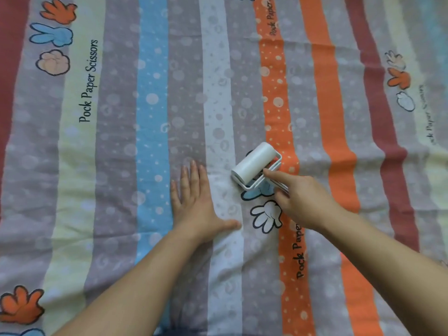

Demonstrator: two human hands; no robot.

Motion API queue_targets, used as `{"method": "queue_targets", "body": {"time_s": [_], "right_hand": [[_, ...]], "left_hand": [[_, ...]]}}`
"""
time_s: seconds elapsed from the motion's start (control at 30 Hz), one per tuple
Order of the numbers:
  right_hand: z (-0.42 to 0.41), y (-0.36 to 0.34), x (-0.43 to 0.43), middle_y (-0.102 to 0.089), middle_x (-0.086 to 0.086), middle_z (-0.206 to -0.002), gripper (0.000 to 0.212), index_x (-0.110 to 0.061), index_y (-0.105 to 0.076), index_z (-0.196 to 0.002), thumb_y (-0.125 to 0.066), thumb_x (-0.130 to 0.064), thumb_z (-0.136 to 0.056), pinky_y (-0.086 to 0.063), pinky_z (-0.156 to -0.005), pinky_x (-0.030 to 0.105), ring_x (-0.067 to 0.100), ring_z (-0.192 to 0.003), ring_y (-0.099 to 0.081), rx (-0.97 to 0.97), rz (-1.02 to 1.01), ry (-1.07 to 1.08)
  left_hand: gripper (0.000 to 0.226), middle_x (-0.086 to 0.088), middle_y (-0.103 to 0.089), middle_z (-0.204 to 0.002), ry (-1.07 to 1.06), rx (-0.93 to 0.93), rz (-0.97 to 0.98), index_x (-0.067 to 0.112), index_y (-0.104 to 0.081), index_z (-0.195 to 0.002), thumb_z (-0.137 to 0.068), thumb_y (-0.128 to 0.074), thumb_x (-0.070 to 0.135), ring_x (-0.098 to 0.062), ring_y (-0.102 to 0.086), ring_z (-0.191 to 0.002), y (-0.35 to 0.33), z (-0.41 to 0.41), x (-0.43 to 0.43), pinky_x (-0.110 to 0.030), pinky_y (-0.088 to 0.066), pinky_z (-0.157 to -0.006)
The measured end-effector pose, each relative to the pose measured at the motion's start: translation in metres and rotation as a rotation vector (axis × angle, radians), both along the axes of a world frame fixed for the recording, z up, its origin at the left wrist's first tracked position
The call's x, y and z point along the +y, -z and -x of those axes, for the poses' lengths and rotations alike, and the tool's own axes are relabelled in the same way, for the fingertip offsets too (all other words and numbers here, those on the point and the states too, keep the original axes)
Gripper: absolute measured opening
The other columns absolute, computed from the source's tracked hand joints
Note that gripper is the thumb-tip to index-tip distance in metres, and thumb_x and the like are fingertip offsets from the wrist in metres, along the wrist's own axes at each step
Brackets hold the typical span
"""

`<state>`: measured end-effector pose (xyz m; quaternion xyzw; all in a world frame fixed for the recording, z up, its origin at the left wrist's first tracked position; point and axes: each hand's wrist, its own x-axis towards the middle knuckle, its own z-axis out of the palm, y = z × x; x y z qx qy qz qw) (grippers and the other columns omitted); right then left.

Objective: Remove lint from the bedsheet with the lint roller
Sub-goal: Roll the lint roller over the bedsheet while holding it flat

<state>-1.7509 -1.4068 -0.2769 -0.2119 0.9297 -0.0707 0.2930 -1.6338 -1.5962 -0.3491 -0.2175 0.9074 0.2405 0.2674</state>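
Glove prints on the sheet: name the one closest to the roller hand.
The white glove print, directly beside the right hand; the orange and other white ones lie far off.

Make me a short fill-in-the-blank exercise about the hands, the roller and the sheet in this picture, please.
1. The right hand holds the ____ by its handle.
2. The left hand lies ____ on the sheet, palm down.
3. The roller is ____ in colour.
4. Printed on the sheet is "Pock ____ Scissors".

Missing words: roller; flat; white; Paper
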Motion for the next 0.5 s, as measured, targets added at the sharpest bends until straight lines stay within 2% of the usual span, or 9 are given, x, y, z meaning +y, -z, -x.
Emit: {"method": "queue_targets", "body": {"time_s": [0.1, 0.23, 0.3, 0.37, 0.5], "right_hand": [[-0.009, -0.002, 0.031, -0.068, -0.002, -0.107, 0.056, -0.054, -0.04, -0.138, -0.047, -0.028, -0.089, -0.049, -0.066, 0.037, 0.023, -0.088, -0.06, -0.009, -0.061, -0.013], [-0.025, -0.001, 0.074, -0.069, -0.002, -0.097, 0.056, -0.059, -0.036, -0.137, -0.049, -0.034, -0.088, -0.05, -0.066, 0.038, 0.023, -0.085, -0.062, -0.003, -0.098, -0.029], [-0.029, -0.002, 0.09, -0.07, -0.003, -0.101, 0.055, -0.058, -0.037, -0.137, -0.05, -0.034, -0.088, -0.052, -0.068, 0.04, 0.021, -0.086, -0.063, -0.01, -0.077, -0.024], [-0.029, -0.006, 0.099, -0.07, -0.004, -0.105, 0.055, -0.056, -0.038, -0.138, -0.049, -0.033, -0.089, -0.052, -0.069, 0.039, 0.02, -0.088, -0.063, -0.02, -0.057, -0.051], [-0.024, -0.011, 0.114, -0.067, 0.0, -0.112, 0.052, -0.05, -0.038, -0.141, -0.044, -0.032, -0.093, -0.047, -0.067, 0.035, 0.023, -0.098, -0.061, -0.017, -0.018, -0.116]], "left_hand": [[0.163, -0.002, 0.058, -0.146, 0.004, -0.042, -0.011, 0.014, 0.043, -0.146, -0.05, -0.06, 0.097, -0.021, 0.055, -0.133, -0.004, 0.003, 0.003, -0.05, 0.03, -0.114], [0.158, -0.003, 0.058, -0.146, -0.015, -0.069, -0.01, 0.013, 0.043, -0.145, -0.051, -0.047, 0.104, -0.021, 0.056, -0.133, -0.006, 0.008, 0.01, -0.054, 0.028, -0.114], [0.158, -0.003, 0.057, -0.147, -0.025, -0.084, 0.006, 0.014, 0.042, -0.146, -0.05, -0.045, 0.105, -0.021, 0.055, -0.133, -0.008, 0.008, 0.011, -0.054, 0.028, -0.115], [0.159, -0.004, 0.054, -0.15, -0.048, -0.107, 0.027, 0.013, 0.04, -0.148, -0.051, -0.048, 0.104, -0.021, 0.052, -0.136, -0.014, 0.01, 0.016, -0.054, 0.026, -0.116], [0.159, -0.012, 0.044, -0.156, -0.087, -0.119, 0.044, 0.015, 0.037, -0.15, -0.056, -0.066, 0.092, -0.028, 0.045, -0.141, -0.025, 0.021, 0.05, -0.058, 0.021, -0.118]]}}
